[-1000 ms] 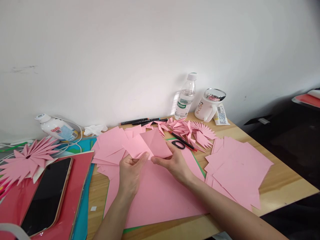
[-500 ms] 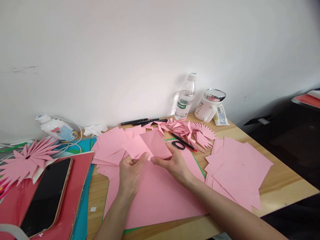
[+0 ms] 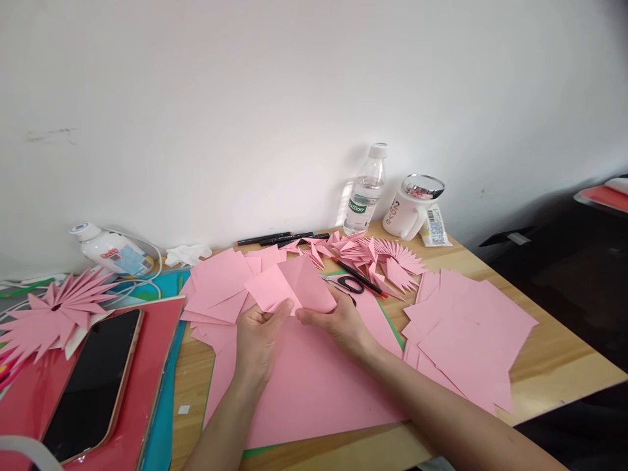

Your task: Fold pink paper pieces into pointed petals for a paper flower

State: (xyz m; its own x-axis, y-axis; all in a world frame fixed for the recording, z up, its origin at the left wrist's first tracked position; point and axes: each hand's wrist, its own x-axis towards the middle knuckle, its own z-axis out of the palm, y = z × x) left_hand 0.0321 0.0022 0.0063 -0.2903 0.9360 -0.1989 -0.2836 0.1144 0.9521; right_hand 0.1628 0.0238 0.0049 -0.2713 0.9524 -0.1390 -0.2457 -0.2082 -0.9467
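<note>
A creased sheet of pink paper (image 3: 289, 284) is held up between both hands, its crease running down the middle. My left hand (image 3: 260, 327) pinches the near left edge, thumb on top. My right hand (image 3: 341, 320) grips the near right edge the same way; the fingers of both are partly hidden behind the paper. Below them lies a large pink sheet (image 3: 324, 392) with green showing along its rim. Scissors with black handles (image 3: 350, 284) rest just beyond my right hand, partly covered. A loose pile of pink papers (image 3: 216, 281) is left of the held sheet.
On the right are stacked pink squares (image 3: 471, 333). Behind stand a water bottle (image 3: 366, 190), a white mug (image 3: 409, 209), black pens (image 3: 279, 239) and folded pink pieces (image 3: 387, 255). At left, a phone (image 3: 93, 386) lies on a red folder (image 3: 157, 340), near a pink paper pinwheel shape (image 3: 53, 307).
The held paper has shrunk slightly in outline as its left part tilts. More of the scissors now shows beside my right hand. Both hands keep their grip, nearly in place.
</note>
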